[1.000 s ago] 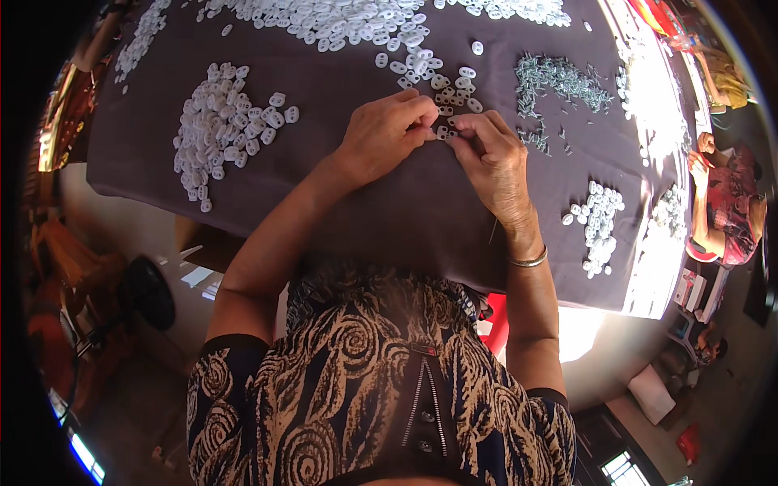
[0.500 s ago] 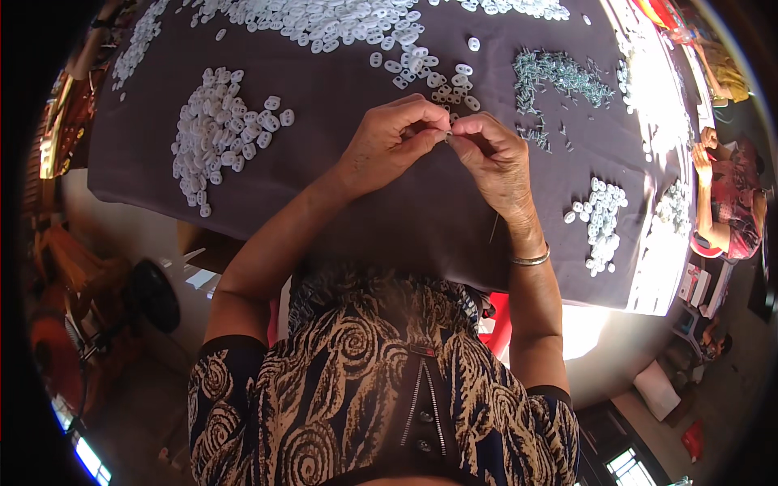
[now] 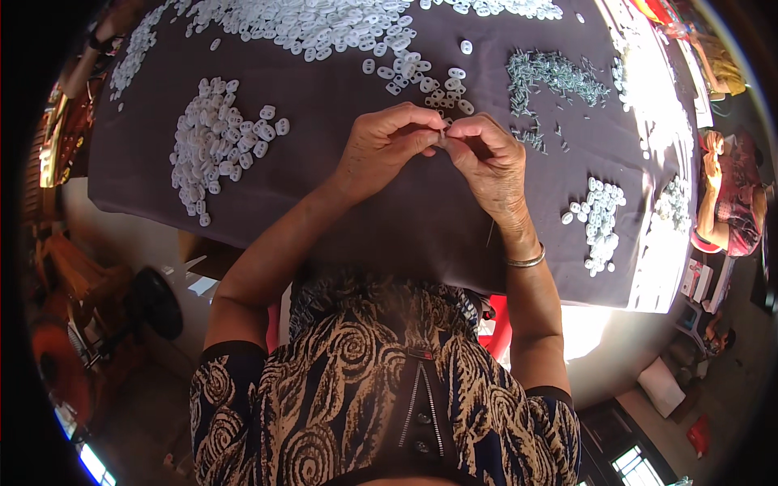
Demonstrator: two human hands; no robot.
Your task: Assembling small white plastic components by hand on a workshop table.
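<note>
My left hand [image 3: 386,147] and my right hand [image 3: 491,166] meet fingertip to fingertip above the dark tablecloth. Both pinch at one tiny piece between thumbs and forefingers; it is too small and covered to make out. Just beyond my fingers lies a loose trail of white oval plastic pieces [image 3: 409,67], each with two holes. Small metal screws or pins [image 3: 555,77] form a pile to the right of that trail. A heap of similar white pieces [image 3: 212,134] rests left of my left hand. Another small white heap [image 3: 602,223] sits right of my right forearm.
A broad spread of white pieces [image 3: 332,24] covers the table's far side. Bright sunlight falls along the right table edge. Another person [image 3: 733,186] sits beyond that edge, hands together. A black round fan-like object [image 3: 156,303] stands at lower left.
My hands have shifted very slightly left and nearer, still pinched together. The person's hands at the right have moved closer together. The whole view has shifted a little.
</note>
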